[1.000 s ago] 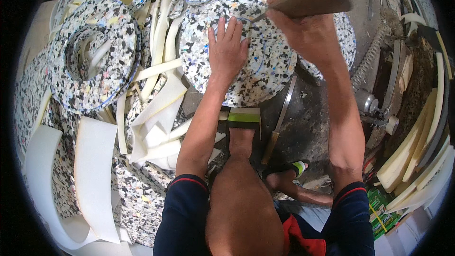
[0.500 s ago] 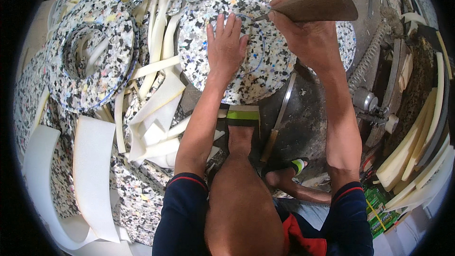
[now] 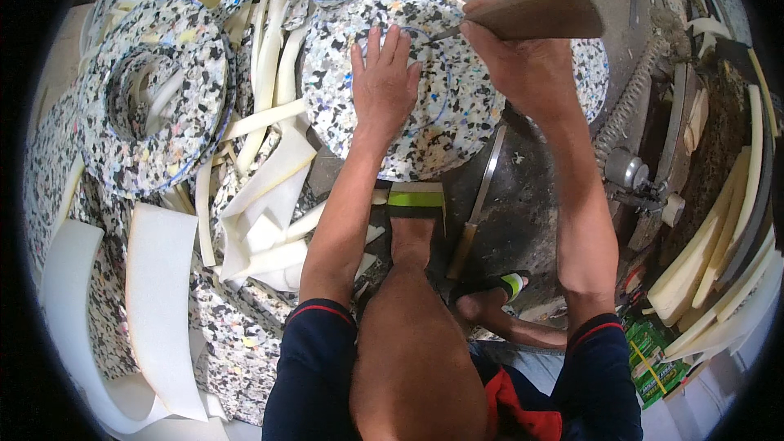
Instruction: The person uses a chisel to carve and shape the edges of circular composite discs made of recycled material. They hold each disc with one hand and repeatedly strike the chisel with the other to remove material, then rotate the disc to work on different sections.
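Observation:
A round speckled foam disc (image 3: 441, 143) in white, grey and black lies in front of me, with a blue circle marked on its top. My left hand (image 3: 384, 82) rests flat on the disc, over the left part of the circle, fingers stretched out and a little apart. The fingers of my right hand (image 3: 531, 69) are closed round a brown wedge-shaped tool (image 3: 543, 10). Its thin dark tip reaches the upper part of the blue circle, while its broad end points to the upper right. How deep the tip sits in the foam cannot be told.
Left of the disc are stacked speckled foam rings (image 3: 204, 106) and white foam offcuts (image 3: 163, 302). A long blade with a wooden handle (image 3: 463, 249) lies near my sandalled foot (image 3: 412, 224). At right stand a metal device (image 3: 627, 170) with a coiled hose (image 3: 633, 102) and cream foam strips (image 3: 710, 237).
The tool's tip has shifted slightly left at the blue circle, and its broad end has dipped a little. My left hand stays flat on the disc. The whole view has shifted slightly.

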A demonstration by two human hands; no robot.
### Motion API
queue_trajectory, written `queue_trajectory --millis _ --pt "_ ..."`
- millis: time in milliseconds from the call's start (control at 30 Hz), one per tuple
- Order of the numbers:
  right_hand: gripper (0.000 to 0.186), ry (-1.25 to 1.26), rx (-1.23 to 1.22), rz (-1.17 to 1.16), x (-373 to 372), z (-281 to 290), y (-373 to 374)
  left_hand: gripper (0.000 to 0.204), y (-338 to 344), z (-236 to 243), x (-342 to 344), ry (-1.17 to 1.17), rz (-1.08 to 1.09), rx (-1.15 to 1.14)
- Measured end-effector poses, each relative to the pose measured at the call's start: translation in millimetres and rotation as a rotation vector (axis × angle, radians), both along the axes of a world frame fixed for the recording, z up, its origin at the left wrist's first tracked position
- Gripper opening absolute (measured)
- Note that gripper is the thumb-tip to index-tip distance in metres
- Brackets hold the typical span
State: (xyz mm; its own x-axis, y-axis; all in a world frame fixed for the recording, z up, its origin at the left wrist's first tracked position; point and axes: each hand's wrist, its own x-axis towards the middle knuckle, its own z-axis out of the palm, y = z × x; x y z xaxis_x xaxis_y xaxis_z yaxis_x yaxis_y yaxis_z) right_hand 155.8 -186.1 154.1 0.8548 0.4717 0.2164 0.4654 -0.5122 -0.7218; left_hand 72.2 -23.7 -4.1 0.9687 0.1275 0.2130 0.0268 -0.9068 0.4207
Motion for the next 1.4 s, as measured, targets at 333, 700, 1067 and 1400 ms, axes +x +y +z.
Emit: queue_trajectory --millis 333,700,1067,1400 --pt "0.018 -0.003 -0.023 -0.023 -2 4 -4 0.051 0 -1 -3 0.012 0.008 -0.011" --pt "0.018 -0.069 -0.035 -0.025 -6 -2 0 0.051 1 -1 -1 -0.023 0.01 -0.018" --pt "0.02 -0.243 -0.114 0.009 -8 -1 -1 0.051 1 -1 0 -0.001 0.002 0.003" --pt "0.02 0.11 -0.136 -0.11 -13 3 4 0.05 0 -1 0 -0.019 0.006 0.012"
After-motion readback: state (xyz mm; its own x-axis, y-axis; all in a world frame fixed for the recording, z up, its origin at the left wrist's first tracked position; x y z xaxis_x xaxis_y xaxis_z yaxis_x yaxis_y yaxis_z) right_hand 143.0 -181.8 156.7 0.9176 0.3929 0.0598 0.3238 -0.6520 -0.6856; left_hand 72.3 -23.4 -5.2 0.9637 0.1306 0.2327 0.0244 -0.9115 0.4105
